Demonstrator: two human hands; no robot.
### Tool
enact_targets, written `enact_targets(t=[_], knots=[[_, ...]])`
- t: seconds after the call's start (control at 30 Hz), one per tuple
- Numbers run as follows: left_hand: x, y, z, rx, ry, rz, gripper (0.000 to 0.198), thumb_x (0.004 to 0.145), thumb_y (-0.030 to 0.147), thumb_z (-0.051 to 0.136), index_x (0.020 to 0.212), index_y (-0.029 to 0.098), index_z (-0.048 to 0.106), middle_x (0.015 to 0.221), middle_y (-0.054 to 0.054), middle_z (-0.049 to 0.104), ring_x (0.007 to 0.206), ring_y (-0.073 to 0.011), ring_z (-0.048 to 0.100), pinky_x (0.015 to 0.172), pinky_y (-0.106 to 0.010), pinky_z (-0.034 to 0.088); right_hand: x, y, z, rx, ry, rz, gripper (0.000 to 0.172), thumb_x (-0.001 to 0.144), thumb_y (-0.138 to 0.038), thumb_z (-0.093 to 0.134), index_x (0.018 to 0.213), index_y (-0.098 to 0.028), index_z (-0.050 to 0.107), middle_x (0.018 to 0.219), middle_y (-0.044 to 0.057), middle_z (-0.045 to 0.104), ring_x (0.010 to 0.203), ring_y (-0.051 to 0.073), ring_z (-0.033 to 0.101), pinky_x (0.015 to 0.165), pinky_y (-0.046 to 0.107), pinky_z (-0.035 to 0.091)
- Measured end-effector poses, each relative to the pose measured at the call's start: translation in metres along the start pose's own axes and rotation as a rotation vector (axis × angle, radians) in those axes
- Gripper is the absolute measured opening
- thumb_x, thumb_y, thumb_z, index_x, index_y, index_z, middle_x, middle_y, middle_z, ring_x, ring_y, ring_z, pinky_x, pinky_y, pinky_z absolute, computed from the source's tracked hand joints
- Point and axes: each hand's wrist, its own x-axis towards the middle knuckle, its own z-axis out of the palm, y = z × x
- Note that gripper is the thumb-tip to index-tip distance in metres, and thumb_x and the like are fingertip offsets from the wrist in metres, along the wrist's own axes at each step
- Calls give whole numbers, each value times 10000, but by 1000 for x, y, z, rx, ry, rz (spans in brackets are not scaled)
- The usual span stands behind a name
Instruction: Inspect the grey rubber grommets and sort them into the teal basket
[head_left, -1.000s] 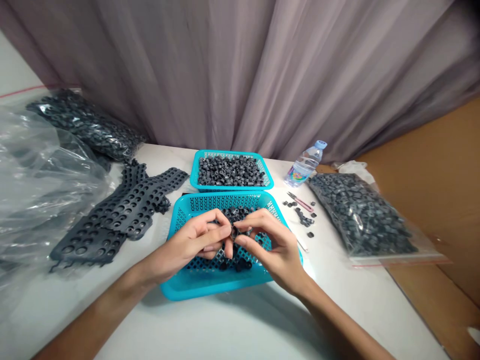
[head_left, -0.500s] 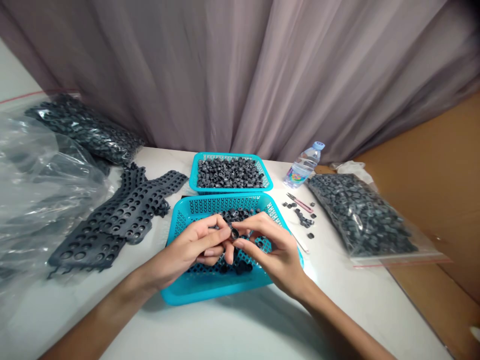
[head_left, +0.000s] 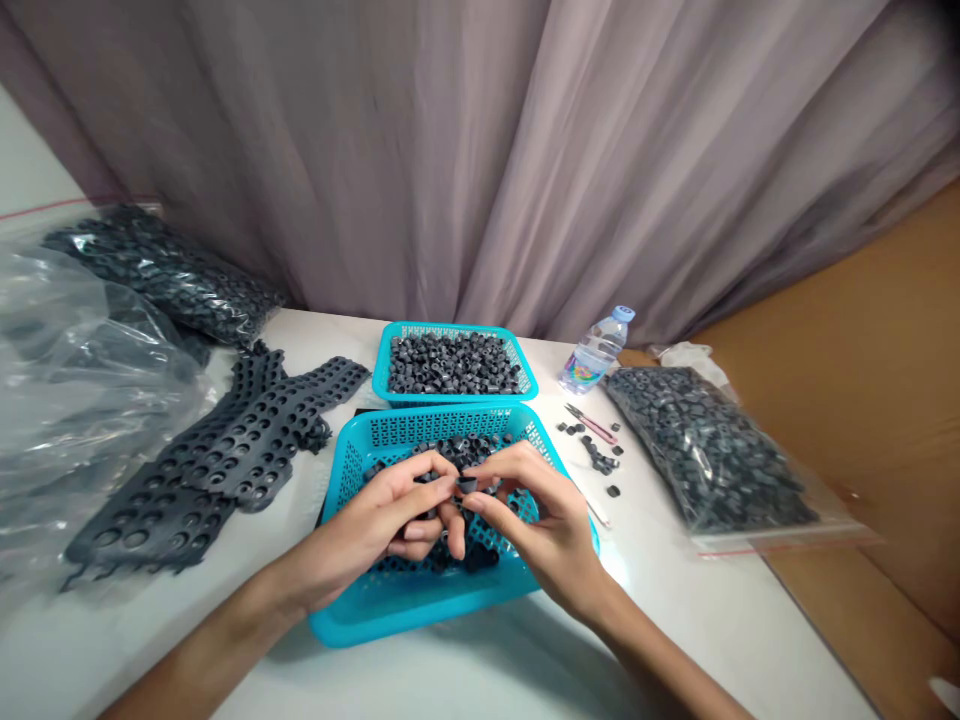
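Observation:
Between the fingertips of both hands sits a small black rubber cap (head_left: 466, 484), held above the near blue basket (head_left: 442, 622). My left hand (head_left: 420, 505) pinches the cap's left side with thumb and forefinger, its other fingers curled. My right hand (head_left: 529, 500) grips the right side between thumb and fingertips. Below the hands, loose black rubber caps (head_left: 469, 447) lie in the near basket, partly hidden by my fingers. Just behind stands a second blue basket (head_left: 530, 385), filled with similar small black pieces (head_left: 450, 363).
Black rubber sheets with round holes (head_left: 247, 450) lie left, beside clear plastic bags (head_left: 82, 350). To the right are pink-handled snips (head_left: 596, 427), scraps (head_left: 600, 458), a water bottle (head_left: 596, 350) and a bulging bag of black pieces (head_left: 712, 450). A curtain (head_left: 450, 150) hangs behind.
The cap has turned between my fingers: its round opening faced me before, and now its side shows. Both hands stay over the near basket. The whole view has shifted slightly.

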Motion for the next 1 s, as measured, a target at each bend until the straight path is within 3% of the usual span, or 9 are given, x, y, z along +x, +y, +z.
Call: enact_targets(t=[0.43,0.8,1.0], knots=[[2,-4,-3,64,9,76,349,1008,475,635,1088,165,496,757,-28,671,553,-63,256,517,-254,153,-5,-1,1,-28,-8,-37,198,935,-199,767,1119,-260,725,965,22,712,868,183,629,737,338,529],[1,-3,-3,95,3,89,333,1017,477,616,1018,164,503,737,-31,684,544,-64,251,508,-237,179,-6,0,2,-37,-10,-63,126,956,-164,735,1057,-237,718,930,6,705,839,160,615,749,325,506],[2,-4,-4,89,2,86,339,1010,485,624,1022,179,480,726,-11,673,532,-58,253,508,-232,180,-7,1,2,-24,3,-44,236,949,-168,746,1162,-255,699,984,10,692,892,153,635,723,289,520]])
